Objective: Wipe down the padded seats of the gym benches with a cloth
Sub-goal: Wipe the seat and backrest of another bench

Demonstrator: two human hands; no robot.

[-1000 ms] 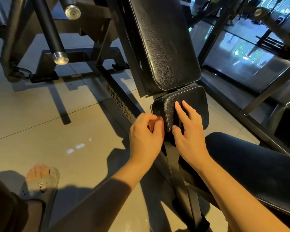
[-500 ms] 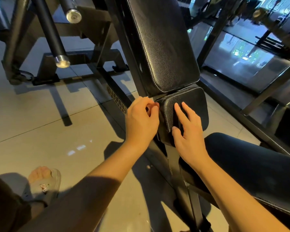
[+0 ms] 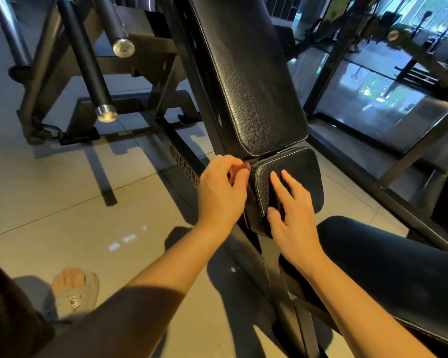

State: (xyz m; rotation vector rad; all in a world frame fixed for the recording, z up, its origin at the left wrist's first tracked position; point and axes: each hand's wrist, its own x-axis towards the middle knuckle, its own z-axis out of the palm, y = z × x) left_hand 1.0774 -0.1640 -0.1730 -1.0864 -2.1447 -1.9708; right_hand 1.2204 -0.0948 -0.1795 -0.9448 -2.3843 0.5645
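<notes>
Pale, glossy floor tiles (image 3: 62,202) spread beneath a black steel machine frame (image 3: 189,60). Two black bars with chrome caps (image 3: 88,65) slant down at the upper left. A tall black grained-leather back pad (image 3: 254,73) leans up the middle of the view. A leg in dark trousers (image 3: 398,267) lies along the lower right. Just below the back pad sits the small black padded seat with white stitching (image 3: 303,174), tilted and almost meeting the pad's lower edge. The right hand (image 3: 295,215) rests flat on this seat, fingers (image 3: 279,184) straight and spread. The left hand (image 3: 220,197) is apart from it, at the seat's left edge. Its fingers are curled, with something reddish showing between them, and whether they grip anything cannot be told. A foot in a grey sandal (image 3: 80,293) stands on the tiles at the lower left.
</notes>
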